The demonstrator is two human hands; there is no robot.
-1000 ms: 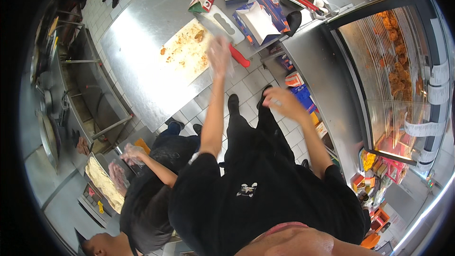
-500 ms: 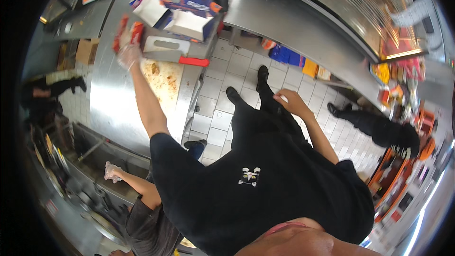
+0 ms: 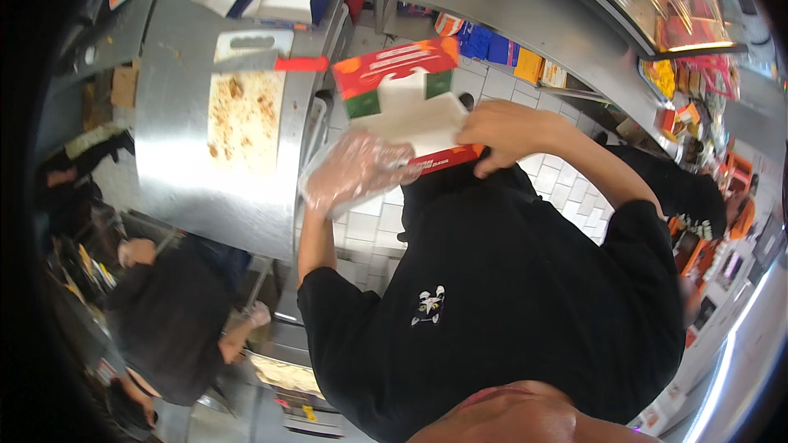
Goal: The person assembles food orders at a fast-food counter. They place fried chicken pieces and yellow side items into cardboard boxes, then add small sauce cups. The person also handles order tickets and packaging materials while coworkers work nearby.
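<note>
A red, green and white cardboard food box (image 3: 419,119) is held in front of my body, its lid raised and its white inside showing. My left hand (image 3: 357,168), in a clear plastic glove, grips its left near edge. My right hand (image 3: 513,135), bare, closes on its right near corner, fingers partly hidden behind the card. Left of the box, on the steel table (image 3: 176,189), lies a food-stained white cutting board (image 3: 242,127). A knife with a red handle (image 3: 302,64) lies across that board, near its handle slot.
Open purple-and-white boxes (image 3: 283,0) stand at the table's far end. A co-worker in dark clothes (image 3: 172,312) bends at the lower left; another person (image 3: 673,189) is at the right. A steel counter (image 3: 484,0) runs along the far side, with packets (image 3: 492,41) beneath it.
My left hand has come back from the far end of the table with a red box, now opened out. My right hand has risen from my side to grip it. The co-worker at left has shifted.
</note>
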